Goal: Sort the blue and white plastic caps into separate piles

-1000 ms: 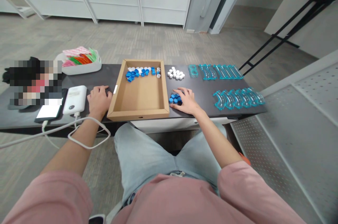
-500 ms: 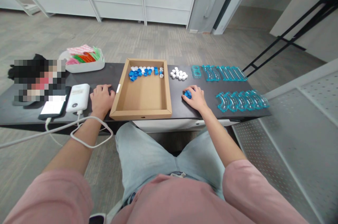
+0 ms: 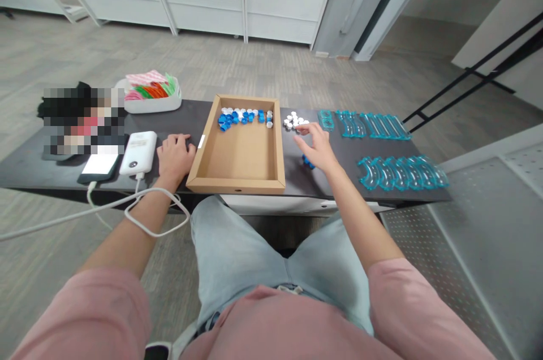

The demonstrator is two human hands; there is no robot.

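Observation:
My right hand is over the table with thumb and fingers apart, holding nothing that I can see. Partly hidden under its palm lie small blue pieces. Its fingertips reach toward a cluster of small white pieces; whether they touch is unclear. My left hand rests flat on the tabletop, between a white power bank and the left wall of a shallow cardboard box. Inside the box, white pieces and blue pieces are gathered along the far side.
Clear teal-edged plastic parts stand in a far row and a near row on the right. A phone with a white cable lies left. Behind is a white bin of colourful strands.
My right hand has lifted off the blue pieces, opened and moved away toward the white cluster. The whole view has shifted slightly; my left hand stays in place on the table.

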